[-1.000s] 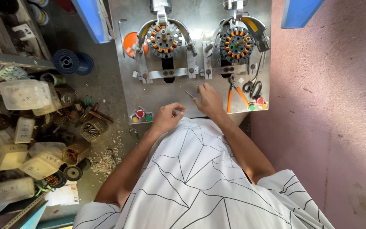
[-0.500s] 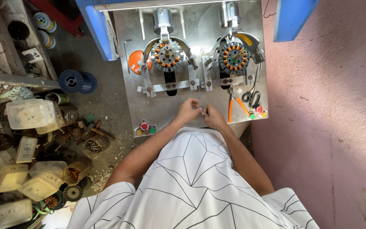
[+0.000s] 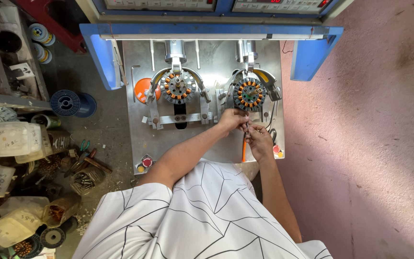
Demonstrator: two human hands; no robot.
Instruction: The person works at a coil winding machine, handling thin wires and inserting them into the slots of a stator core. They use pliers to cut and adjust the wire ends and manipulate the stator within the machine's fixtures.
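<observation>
Two round stators with orange-brown coils sit in clamps on a grey metal machine plate (image 3: 135, 144). My left hand (image 3: 231, 120) reaches to the lower edge of the right stator (image 3: 248, 95), fingers pinched together. Just below it, my right hand (image 3: 260, 142) is also closed. A thin strand, seemingly wire (image 3: 247, 128), runs between the two hands and both pinch it. The left stator (image 3: 177, 88) stands untouched.
An orange disc (image 3: 142, 88) lies left of the left stator. Red and yellow buttons (image 3: 144, 163) sit at the plate's front left corner, an orange-handled tool (image 3: 243, 151) by my right hand. Plastic boxes (image 3: 10, 139), spools (image 3: 65, 103) and scrap crowd the floor at left. Pink wall at right.
Both hands moved from the plate's front edge up and to the right, meeting under the right stator. The view tilted upward, showing more of the machine.
</observation>
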